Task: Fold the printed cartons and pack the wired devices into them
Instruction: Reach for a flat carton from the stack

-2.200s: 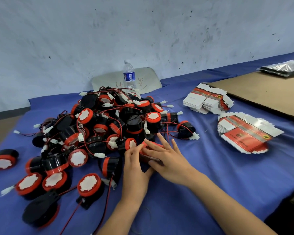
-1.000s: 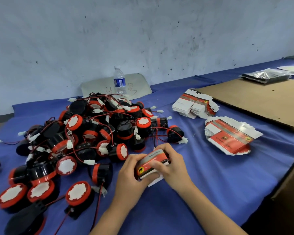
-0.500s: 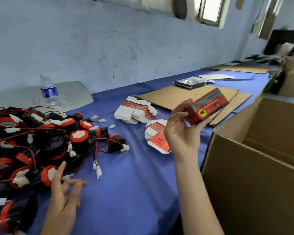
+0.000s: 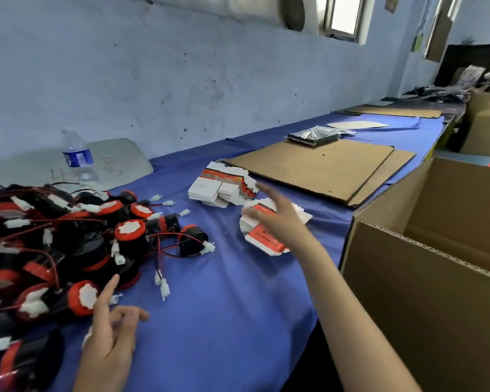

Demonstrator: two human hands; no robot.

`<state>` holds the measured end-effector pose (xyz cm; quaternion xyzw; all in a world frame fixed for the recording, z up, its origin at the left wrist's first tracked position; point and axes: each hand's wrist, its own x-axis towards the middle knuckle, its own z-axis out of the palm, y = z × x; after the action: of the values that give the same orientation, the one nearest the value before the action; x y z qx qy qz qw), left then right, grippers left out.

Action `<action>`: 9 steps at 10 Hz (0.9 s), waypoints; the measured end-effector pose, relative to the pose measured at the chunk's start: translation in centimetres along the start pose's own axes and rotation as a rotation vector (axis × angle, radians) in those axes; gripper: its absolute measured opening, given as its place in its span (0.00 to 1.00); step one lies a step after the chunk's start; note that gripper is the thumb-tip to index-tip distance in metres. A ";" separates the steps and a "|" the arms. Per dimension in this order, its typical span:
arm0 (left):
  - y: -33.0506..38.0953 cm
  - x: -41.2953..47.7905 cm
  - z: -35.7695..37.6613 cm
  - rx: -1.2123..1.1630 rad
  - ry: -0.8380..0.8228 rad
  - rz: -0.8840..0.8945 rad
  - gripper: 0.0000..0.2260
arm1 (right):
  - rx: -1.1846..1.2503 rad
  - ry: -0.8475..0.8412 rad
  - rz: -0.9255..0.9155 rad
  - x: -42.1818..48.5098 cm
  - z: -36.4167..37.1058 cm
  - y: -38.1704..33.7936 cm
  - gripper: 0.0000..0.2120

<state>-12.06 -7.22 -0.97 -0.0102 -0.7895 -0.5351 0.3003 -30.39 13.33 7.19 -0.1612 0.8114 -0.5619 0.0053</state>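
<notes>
The right hand [image 4: 277, 222] is stretched out, blurred, with fingers straight and spread over the nearer stack of flat red-and-white printed cardboard cartons [image 4: 262, 240]. It holds nothing, and I cannot tell whether it touches the top sheet. A second stack of the same cartons [image 4: 215, 190] lies just behind. The left hand [image 4: 108, 335] hovers low over the blue cloth-covered desk [image 4: 224, 306], fingers loose and apart, empty, right at the edge of the heap of round black-and-red plastic devices with red wires and white plugs [image 4: 68, 244].

The step looks to be fetching one fresh carton. The stack is fanned, so the top sheet's edge is offered up. Best to slide that one sheet off with the fingertips and pinch only its corner, or two will likely come away together. The left hand is well placed to pick a device from the heap's rim. It should choose one whose wire lies free, since the leads are tangled and a careless tug would drag its neighbours along. The large open brown corrugated box [image 4: 422, 306] stands at the desk's right edge, presumably for the packed cartons.
</notes>
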 end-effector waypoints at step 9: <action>-3.2 -0.8 -2.9 0.220 0.032 -0.218 0.32 | -1.826 -0.545 -0.411 5.1 -2.7 2.6 0.12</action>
<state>-11.19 -10.86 -3.34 0.1172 -0.8348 -0.4751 0.2523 -36.35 15.21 6.68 -0.3663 0.8616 0.3500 -0.0323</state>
